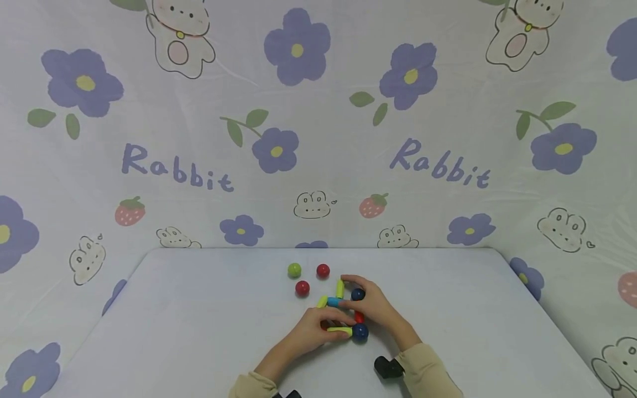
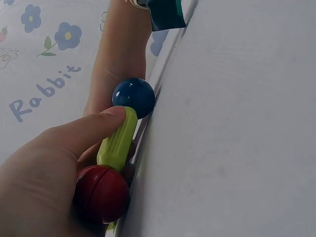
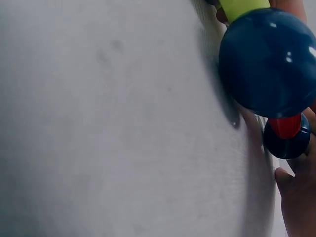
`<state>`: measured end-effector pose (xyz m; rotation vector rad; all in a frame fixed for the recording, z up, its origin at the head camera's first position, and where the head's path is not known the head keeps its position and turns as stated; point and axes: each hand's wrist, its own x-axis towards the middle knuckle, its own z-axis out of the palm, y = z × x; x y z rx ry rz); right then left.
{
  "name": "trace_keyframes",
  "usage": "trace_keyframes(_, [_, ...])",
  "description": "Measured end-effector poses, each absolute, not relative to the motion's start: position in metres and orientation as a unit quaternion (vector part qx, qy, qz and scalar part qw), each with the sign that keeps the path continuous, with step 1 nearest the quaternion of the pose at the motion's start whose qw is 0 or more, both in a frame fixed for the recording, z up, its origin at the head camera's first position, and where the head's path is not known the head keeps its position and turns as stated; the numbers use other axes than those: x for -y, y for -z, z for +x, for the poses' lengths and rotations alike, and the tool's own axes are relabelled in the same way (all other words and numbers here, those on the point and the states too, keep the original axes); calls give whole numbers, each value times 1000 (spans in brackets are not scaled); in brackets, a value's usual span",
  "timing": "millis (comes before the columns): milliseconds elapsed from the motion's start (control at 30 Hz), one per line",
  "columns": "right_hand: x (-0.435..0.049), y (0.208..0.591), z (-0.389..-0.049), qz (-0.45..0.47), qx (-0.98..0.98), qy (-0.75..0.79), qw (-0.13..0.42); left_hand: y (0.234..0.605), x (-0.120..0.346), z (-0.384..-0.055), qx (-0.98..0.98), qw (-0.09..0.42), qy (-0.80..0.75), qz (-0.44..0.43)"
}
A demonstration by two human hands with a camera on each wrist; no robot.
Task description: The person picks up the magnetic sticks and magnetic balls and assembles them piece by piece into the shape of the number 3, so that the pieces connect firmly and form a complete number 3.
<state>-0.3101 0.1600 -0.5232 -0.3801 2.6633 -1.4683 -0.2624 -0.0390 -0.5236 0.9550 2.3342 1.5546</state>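
My left hand (image 1: 313,330) pinches a yellow-green toy rod (image 2: 117,140), its thumb lying along it. That rod joins a red ball (image 2: 102,193), close to the left palm, to a blue ball (image 1: 360,332). A red rod (image 1: 359,317) runs from this near blue ball to a farther dark blue ball (image 1: 358,294). Curled about the farther ball is my right hand (image 1: 379,305), which partly covers it. Its forefinger reaches the end of an upright-looking yellow-green rod (image 1: 340,288); its thumb is at a blue rod (image 1: 334,302). Another yellow-green rod (image 1: 322,301) shows behind the left hand.
Beyond the hands, two red balls (image 1: 323,271) and a green ball (image 1: 294,270) lie loose on the white table (image 1: 209,309). A patterned cloth (image 1: 328,121) hangs behind the table's far edge. Black wrist gear (image 1: 389,367) sits by the right sleeve.
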Motion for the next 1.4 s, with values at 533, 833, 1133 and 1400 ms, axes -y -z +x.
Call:
trace_keyframes(533, [-156, 526, -322, -106, -882, 459, 10, 530, 38, -263, -792, 93, -517, 312])
trace_keyframes(833, [-152, 520, -321, -105, -892, 439, 18, 528, 38, -264, -788, 95, -520, 316])
trace_keyframes(1133, [-148, 519, -325, -112, -895, 432, 1, 534, 40, -269, -782, 91, -519, 331])
trace_keyframes(1400, [-144, 517, -326, -86, -916, 392, -21, 534, 40, -268, -785, 93, -517, 328])
